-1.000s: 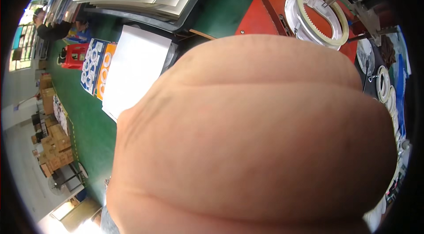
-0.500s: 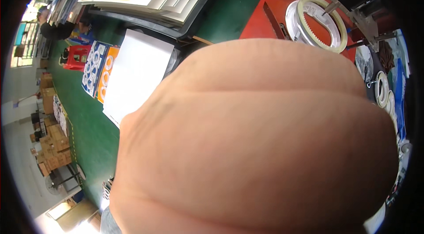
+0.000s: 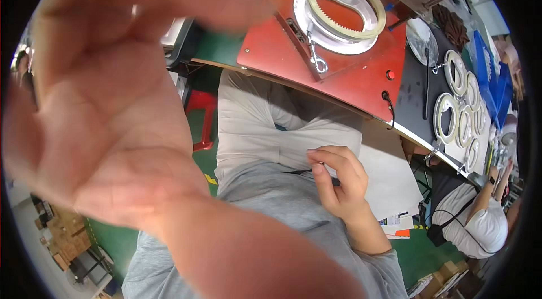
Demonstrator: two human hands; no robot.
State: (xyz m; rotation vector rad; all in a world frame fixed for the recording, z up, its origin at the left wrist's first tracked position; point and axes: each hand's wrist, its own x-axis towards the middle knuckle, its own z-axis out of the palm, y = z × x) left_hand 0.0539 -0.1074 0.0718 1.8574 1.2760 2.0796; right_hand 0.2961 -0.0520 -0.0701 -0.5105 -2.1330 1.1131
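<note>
My left hand (image 3: 113, 84) is large and blurred close to the camera, palm facing me. Its thumb is apart, its fingers bend over at the top, and nothing shows in it. Low before my grey shirt is my right hand (image 3: 344, 180), thumb and fingertips pinched on a thin black cord (image 3: 299, 172). Beyond it, apart from both hands, a white ring (image 3: 339, 45) lies on a red machine base (image 3: 265, 45). A cream ring with inner teeth (image 3: 379, 8) rests over it. A metal snap hook (image 3: 317, 62) lies by the rings.
Several ring parts (image 3: 446, 118) lie on the dark tabletop (image 3: 409, 96) at right, near blue trays (image 3: 491, 73). A red button (image 3: 390, 75) and a black cable are on the machine base. A red stool (image 3: 203, 118) stands at left. Another person (image 3: 474, 220) sits at right.
The hand that filled the middle of the view has moved aside; my left hand is now at upper left. My lap, right hand and the whole red base have come into view.
</note>
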